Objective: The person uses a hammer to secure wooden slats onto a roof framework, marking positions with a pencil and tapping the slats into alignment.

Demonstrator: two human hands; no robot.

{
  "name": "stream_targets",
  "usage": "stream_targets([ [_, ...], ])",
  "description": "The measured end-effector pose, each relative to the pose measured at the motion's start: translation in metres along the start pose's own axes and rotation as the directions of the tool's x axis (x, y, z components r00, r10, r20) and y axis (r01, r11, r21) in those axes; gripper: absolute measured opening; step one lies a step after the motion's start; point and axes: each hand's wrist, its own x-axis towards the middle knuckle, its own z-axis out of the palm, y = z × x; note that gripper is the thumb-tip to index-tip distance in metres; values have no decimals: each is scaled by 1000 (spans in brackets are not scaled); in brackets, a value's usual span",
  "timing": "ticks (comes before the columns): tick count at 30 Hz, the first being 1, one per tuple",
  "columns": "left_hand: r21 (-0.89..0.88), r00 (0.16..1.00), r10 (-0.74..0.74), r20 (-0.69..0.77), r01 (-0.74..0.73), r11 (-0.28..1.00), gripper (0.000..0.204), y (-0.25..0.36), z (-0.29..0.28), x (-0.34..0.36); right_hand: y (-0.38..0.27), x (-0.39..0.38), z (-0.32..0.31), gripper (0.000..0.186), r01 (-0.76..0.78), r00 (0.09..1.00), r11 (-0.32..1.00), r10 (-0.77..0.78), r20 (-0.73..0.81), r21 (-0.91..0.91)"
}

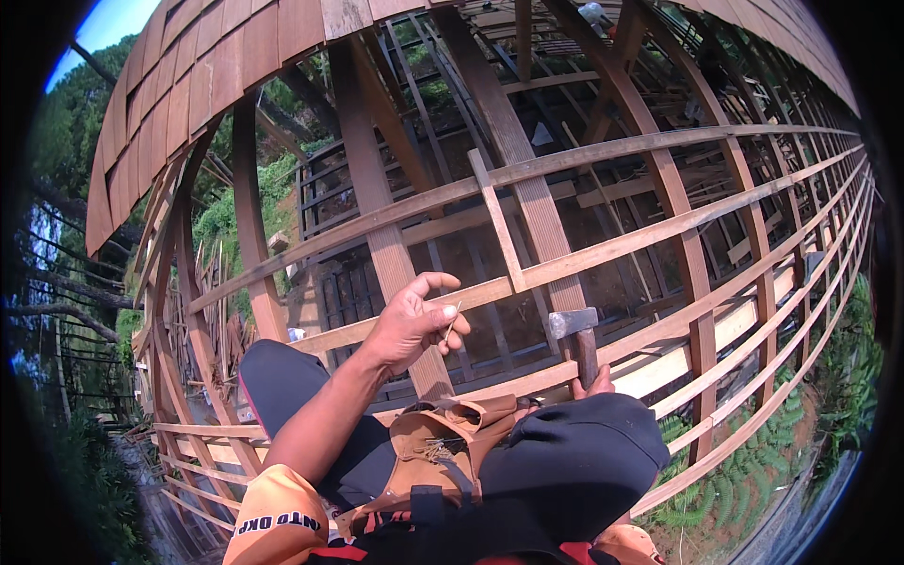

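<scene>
My left hand is raised over the wooden battens, pinching a thin nail between thumb and fingers. At the right, my right hand is closed on the dark wooden handle of a hatchet, its metal head upward; my knee hides part of that hand. An open brown leather pouch holding several nails sits between my dark-clothed knees. Beyond my hands, a short wooden strip lies across two long battens.
Long battens run across sloping wooden rafters, curving away to the right. Wooden shingles cover the roof above. Through the gaps, dark framework and ground show far below. Trees stand at the left, with green plants below at the lower right.
</scene>
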Motion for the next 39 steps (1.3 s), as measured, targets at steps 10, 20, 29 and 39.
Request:
stream_targets([
  [10,-89,997,-64,46,68,994,20,-60,40,88,21,1,6,39,228,973,857,-221,-71,463],
  [20,918,797,543,264,-380,111,19,-94,44,192,-6,-15,-26,18,358,921,646,-363,-142,674],
  [29,945,762,601,239,-326,37,18,-117,55,203,-37,-14,-27,33,133,969,508,-246,-4,851],
  [39,921,689,629,361,-370,-123,8,-120,42,203,-80,1,-48,49,580,811,718,-460,-362,385],
])
